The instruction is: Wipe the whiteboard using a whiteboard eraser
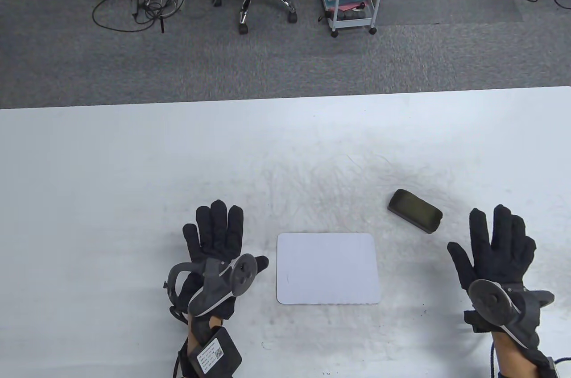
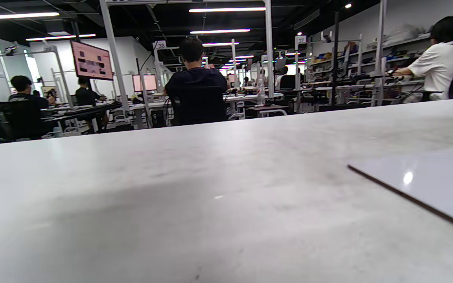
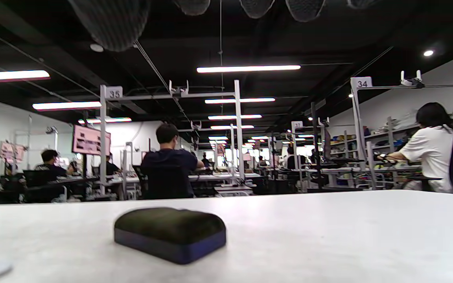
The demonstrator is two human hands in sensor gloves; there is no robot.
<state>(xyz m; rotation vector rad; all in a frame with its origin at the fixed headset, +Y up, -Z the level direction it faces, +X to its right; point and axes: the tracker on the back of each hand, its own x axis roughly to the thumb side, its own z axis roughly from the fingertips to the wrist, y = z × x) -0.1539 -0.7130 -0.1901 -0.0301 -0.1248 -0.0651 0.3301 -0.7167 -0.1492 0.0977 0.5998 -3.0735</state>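
One whiteboard (image 1: 328,268) lies flat near the front edge of the table (image 1: 111,164), its surface white. Beyond its far right corner, apart from it, sits the dark eraser (image 1: 415,210). Left of the whiteboard the left hand (image 1: 216,246) holds nothing, fingers spread flat; right of it the right hand (image 1: 497,253) likewise, fingers splayed wide.

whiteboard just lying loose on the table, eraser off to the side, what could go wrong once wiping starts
1. The whiteboard lies flat and unheld; the left hand sits beside it, not on it, so a stroke could likely push it across the table.
2. The eraser lies apart from the right hand, its dark pad apparently facing up; gripped that way without flipping, the pad may miss the board.
3. The tabletop around the board looks smudged grey, which a sliding board might pick up.
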